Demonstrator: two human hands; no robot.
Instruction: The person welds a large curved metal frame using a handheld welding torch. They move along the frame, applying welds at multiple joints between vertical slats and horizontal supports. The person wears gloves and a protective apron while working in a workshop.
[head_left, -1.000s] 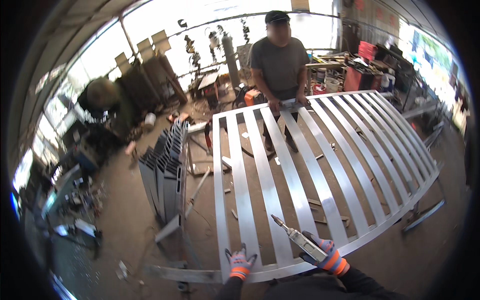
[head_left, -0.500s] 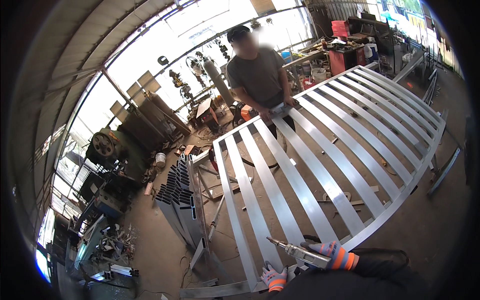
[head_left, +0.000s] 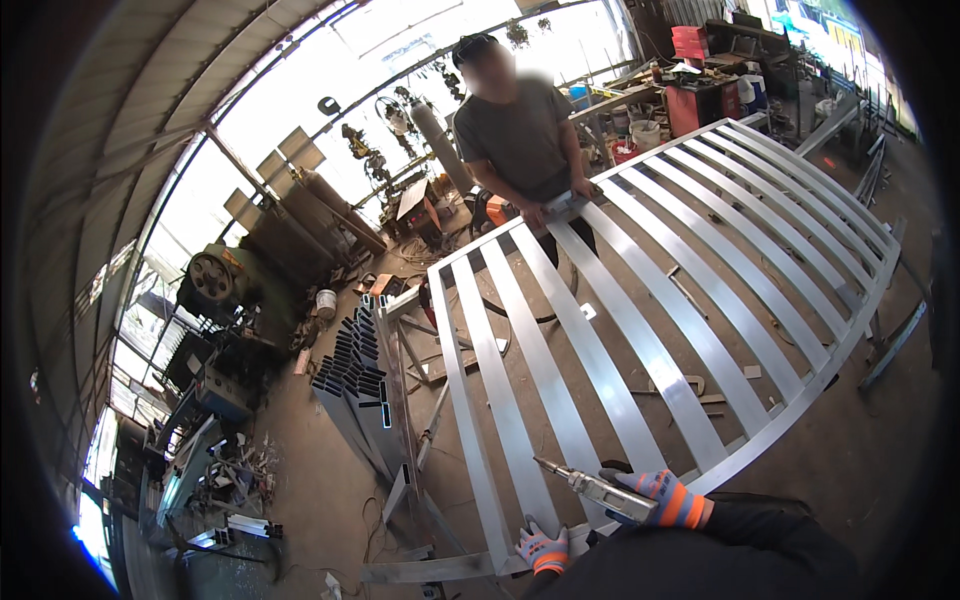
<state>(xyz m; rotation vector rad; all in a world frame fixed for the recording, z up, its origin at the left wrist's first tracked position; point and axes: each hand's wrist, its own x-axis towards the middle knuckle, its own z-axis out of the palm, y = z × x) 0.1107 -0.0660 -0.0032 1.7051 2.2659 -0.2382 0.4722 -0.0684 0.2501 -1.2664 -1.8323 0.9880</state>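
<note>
Right hand [head_left: 672, 499], gloved: closed around a silver, pointed-nozzle handheld tool [head_left: 605, 492], over the frame's near edge. Left hand [head_left: 543, 550], gloved: fingers spread on the slatted metal frame [head_left: 605, 375], near corner. Co-worker [head_left: 515, 140]: at far rail. Rectangular tubes [head_left: 358, 420]: stacked left of frame.
</note>
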